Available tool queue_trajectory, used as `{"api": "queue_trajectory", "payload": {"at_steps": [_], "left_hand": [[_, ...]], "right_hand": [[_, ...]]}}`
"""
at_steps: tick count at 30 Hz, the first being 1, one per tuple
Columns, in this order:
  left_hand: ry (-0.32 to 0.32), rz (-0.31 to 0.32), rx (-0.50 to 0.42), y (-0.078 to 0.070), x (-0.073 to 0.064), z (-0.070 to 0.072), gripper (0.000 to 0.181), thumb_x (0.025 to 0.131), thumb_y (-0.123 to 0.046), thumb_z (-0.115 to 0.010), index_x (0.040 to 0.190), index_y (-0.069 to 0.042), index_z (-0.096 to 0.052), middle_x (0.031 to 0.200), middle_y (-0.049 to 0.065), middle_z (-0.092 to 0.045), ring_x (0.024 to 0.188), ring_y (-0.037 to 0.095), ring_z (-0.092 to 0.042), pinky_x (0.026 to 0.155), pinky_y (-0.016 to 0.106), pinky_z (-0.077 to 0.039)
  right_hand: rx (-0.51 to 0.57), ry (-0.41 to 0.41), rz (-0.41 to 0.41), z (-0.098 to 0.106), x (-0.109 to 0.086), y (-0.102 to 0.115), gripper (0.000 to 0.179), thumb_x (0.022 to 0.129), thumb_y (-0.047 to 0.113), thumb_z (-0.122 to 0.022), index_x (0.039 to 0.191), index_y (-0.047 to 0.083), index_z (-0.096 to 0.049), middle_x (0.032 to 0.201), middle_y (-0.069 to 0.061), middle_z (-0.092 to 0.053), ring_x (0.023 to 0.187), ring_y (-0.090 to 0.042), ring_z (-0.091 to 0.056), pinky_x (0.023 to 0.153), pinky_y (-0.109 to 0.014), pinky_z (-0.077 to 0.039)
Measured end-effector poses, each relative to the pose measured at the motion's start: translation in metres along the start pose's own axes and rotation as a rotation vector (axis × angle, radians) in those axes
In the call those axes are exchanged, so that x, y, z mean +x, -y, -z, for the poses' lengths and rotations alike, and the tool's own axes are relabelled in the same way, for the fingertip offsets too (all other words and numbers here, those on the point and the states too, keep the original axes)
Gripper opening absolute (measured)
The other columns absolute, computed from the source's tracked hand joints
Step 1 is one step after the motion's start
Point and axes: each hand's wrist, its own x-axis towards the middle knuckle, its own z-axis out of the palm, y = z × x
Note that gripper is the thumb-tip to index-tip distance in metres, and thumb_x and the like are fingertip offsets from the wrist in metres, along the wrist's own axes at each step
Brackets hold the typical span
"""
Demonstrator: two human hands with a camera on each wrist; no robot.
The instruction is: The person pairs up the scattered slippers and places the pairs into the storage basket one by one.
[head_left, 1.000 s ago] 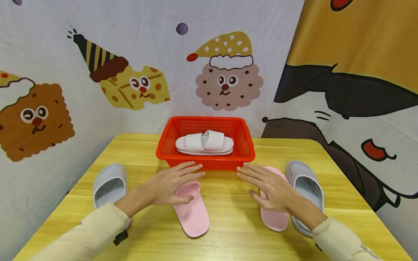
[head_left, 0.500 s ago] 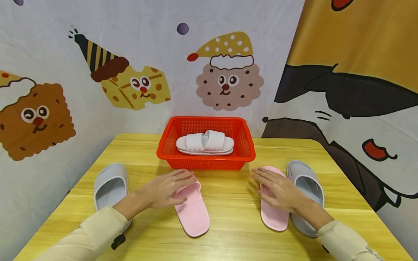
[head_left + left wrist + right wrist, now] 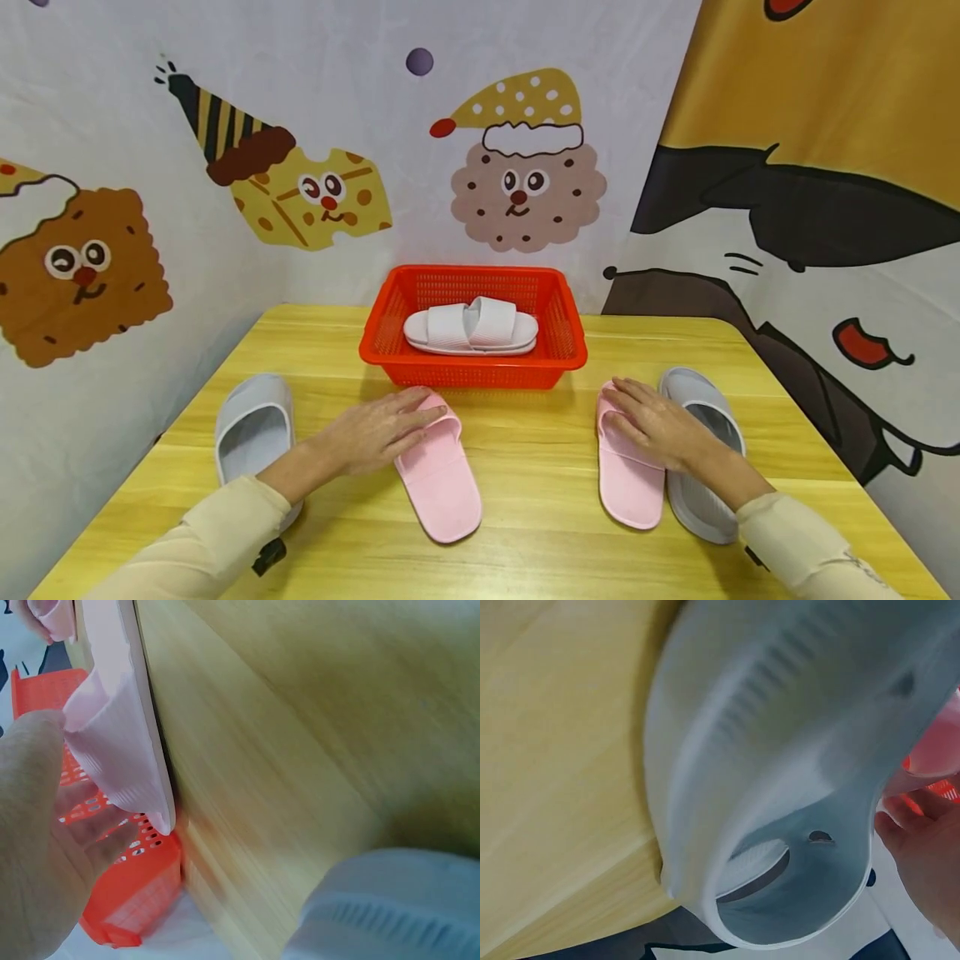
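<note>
Two pink slippers lie on the table, toes pointing toward the basket. My left hand (image 3: 375, 429) is over the toe strap of the left pink slipper (image 3: 445, 496). In the left wrist view, the thumb (image 3: 37, 742) reaches the strap's edge, and the other fingers (image 3: 101, 825) extend beyond the strap, near the toe. My right hand (image 3: 656, 421) lies over the strap of the right pink slipper (image 3: 632, 492), fingertips at its toe end. Part of that strap is hidden under the hand. In the right wrist view, the fingers (image 3: 907, 817) appear bent beside the pink slipper (image 3: 937, 746).
A red plastic basket (image 3: 375, 342) at the back of the wooden table (image 3: 536, 517) holds white slippers (image 3: 491, 325). One grey slipper (image 3: 251, 400) stands by my left forearm. Another grey slipper (image 3: 693, 387) sits against the right pink one, partly beneath my right forearm.
Both hands have moved from in front of the basket down to the pink slippers, the right hand also moving rightward. The slippers and basket have stayed in place.
</note>
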Motion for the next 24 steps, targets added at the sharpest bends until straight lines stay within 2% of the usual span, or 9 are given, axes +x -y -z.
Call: {"api": "queue_trajectory", "payload": {"at_steps": [6, 16, 24], "left_hand": [[0.003, 0.029, -0.037, 0.003, -0.003, 0.0, 0.046, 0.103, -0.029, -0.056, 0.147, -0.017, -0.056, 0.147, 0.023, -0.05, 0.129, 0.04, -0.053, 0.101, 0.054, -0.047], [0.016, 0.029, -0.095, 0.011, -0.006, 0.005, 0.045, 0.103, -0.025, -0.056, 0.146, -0.015, -0.057, 0.146, 0.024, -0.05, 0.125, 0.043, -0.055, 0.099, 0.057, -0.047], [-0.003, 0.024, -0.117, 0.015, -0.01, 0.007, 0.043, 0.103, -0.024, -0.056, 0.145, -0.015, -0.058, 0.147, 0.022, -0.049, 0.131, 0.04, -0.051, 0.105, 0.059, -0.04]], "right_hand": [[-0.005, 0.033, -0.023, 0.0, 0.004, 0.003, 0.043, 0.102, 0.026, -0.06, 0.138, 0.002, -0.061, 0.142, -0.027, -0.053, 0.126, -0.047, -0.052, 0.102, -0.063, -0.041], [-0.03, 0.044, -0.027, -0.001, 0.012, 0.012, 0.043, 0.103, 0.031, -0.058, 0.138, 0.006, -0.062, 0.14, -0.022, -0.056, 0.126, -0.044, -0.054, 0.102, -0.063, -0.042], [-0.037, 0.032, -0.021, 0.0, 0.017, 0.015, 0.042, 0.102, 0.03, -0.06, 0.137, 0.008, -0.064, 0.137, -0.021, -0.058, 0.123, -0.044, -0.057, 0.098, -0.062, -0.045]]}}
